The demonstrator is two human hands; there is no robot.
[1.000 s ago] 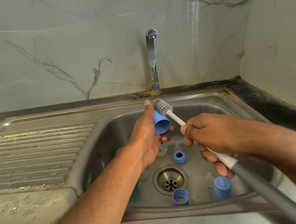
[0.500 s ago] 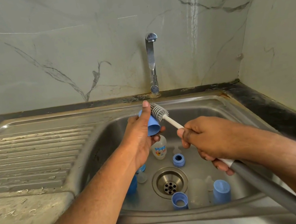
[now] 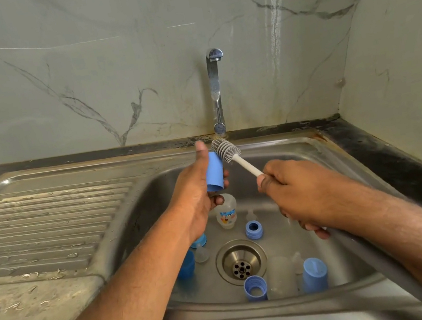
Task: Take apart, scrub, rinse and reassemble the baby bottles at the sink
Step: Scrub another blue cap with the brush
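A: Two blue caps are showing nearest us in the sink (image 3: 353, 279): a screw ring (image 3: 255, 288) lying on its side and a bottle cap (image 3: 314, 274) standing. What's being scrubbed?

B: A third cap (image 3: 214, 170), pinched by the left hand (image 3: 195, 199) between thumb and curled fingers above the basin. The right hand (image 3: 298, 194) is wrapping tight round the bottle brush (image 3: 226, 150), bristles touching the cap's far end.

A: Risk?

B: Wet plastic could be slipping free under brush pressure, I'd judge.

A: Counts?

B: One printed bottle (image 3: 226, 211), one more ring (image 3: 254, 229), clear nipples I can't count surely, one tap (image 3: 217, 90) behind.
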